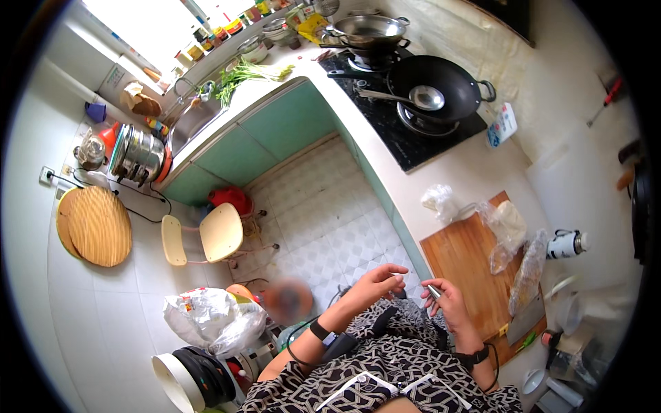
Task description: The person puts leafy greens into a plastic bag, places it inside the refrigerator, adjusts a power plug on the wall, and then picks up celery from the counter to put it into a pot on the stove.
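Observation:
My left hand is raised in front of my body with its fingers loosely apart and nothing in it. A little to its right, my right hand holds a small shiny metal object between thumb and fingers; its kind is not clear. Close by on the counter lies a wooden cutting board. On the board are a clear plastic bag with something pale inside and a long plastic-wrapped bundle. The broad blade of a cleaver lies near the board's lower edge, with a green-handled tool beside it.
A black wok with a steel ladle rests on the gas stove. Leafy green stalks lie beside the sink. A cream chair and bagged goods stand on my left. A vacuum flask stands beyond the board.

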A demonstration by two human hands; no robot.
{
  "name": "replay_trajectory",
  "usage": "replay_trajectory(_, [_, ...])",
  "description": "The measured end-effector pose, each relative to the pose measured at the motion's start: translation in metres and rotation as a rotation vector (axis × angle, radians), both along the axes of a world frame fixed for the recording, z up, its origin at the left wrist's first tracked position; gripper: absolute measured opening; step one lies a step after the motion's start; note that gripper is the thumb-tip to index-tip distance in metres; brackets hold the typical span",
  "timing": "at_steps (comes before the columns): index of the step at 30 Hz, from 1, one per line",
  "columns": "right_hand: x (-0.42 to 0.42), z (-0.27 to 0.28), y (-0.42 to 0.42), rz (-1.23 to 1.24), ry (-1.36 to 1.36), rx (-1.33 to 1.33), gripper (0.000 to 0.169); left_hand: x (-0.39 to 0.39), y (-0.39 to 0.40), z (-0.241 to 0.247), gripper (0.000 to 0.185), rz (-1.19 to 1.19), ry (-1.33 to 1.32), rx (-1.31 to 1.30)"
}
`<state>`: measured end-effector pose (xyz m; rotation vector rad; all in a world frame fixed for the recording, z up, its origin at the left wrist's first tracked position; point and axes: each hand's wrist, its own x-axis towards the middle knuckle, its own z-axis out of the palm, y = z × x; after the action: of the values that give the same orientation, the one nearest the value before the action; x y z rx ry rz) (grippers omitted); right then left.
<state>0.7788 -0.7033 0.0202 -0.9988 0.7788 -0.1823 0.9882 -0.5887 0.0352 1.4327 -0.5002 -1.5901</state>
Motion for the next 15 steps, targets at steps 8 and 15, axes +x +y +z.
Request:
replay_trajectory(8, [0.124,-0.002,-0.004,0.027,0.053,-0.058,0.024,0.151,0.01,-0.008,0.034,0.123,-0.041,-0.046])
replay_trajectory(15, [0.301,0.033,0.012,0.151,0.052,-0.162,0.024,0.3,0.04,-0.003,0.03,0.281,-0.025,-0.096])
